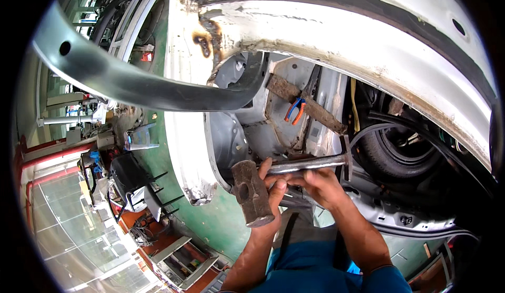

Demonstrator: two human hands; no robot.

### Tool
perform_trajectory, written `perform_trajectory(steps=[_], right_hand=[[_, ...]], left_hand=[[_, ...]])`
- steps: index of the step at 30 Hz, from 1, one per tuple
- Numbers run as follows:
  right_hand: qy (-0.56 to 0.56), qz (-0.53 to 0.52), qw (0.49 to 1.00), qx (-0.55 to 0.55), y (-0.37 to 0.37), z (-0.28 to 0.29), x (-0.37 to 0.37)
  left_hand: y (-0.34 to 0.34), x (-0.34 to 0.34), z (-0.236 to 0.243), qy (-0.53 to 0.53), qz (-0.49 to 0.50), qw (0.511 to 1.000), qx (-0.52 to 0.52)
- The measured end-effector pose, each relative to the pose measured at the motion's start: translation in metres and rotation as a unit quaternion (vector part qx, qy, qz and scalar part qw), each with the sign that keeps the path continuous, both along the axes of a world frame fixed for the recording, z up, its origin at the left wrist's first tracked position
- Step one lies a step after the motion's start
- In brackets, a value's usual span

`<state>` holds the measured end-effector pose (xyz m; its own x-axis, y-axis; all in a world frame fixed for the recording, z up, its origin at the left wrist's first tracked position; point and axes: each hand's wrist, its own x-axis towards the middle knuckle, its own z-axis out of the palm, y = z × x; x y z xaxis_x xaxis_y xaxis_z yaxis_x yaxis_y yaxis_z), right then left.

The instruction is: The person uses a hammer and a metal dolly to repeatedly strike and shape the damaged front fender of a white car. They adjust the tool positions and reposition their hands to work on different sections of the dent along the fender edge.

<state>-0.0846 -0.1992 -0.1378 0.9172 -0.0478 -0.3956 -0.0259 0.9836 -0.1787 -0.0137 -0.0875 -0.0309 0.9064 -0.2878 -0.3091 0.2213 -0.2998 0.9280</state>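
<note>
A rusty sledgehammer head (253,198) is by my left hand (274,195), whose fingers are curled around just behind it; the hammer's handle is not clear to see. My right hand (322,185) is closed around a shiny metal bar (307,163) with a flat crosspiece (346,158) at its right end. The bar lies level, its left end close to my left fingers. Beyond the hands, pliers (296,110) with blue and orange handles rest on a rough, brownish block (326,115) inside the opened car body.
White car body panels (294,19) with burnt, cut edges surround the cavity. A curved grey metal strip (173,92) juts out to the left. A tyre (392,151) sits at the right. A black chair (131,180) stands on the green floor (215,224).
</note>
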Motion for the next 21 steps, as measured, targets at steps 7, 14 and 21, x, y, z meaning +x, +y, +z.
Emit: perform_trajectory(steps=[7, 14, 21], right_hand=[[0.142, -0.055, 0.987, -0.05, -0.054, -0.08, -0.119], [0.253, 0.053, 0.958, -0.123, -0.071, 0.003, -0.051], [0.275, 0.001, 0.938, -0.209, -0.074, -0.003, -0.015]], left_hand=[[0.009, -0.011, -0.006, 0.019, -0.025, 0.999, 0.023], [0.009, -0.022, -0.019, -0.004, -0.039, 0.998, 0.054], [0.03, -0.036, 0.021, 0.032, -0.117, 0.985, 0.124]])
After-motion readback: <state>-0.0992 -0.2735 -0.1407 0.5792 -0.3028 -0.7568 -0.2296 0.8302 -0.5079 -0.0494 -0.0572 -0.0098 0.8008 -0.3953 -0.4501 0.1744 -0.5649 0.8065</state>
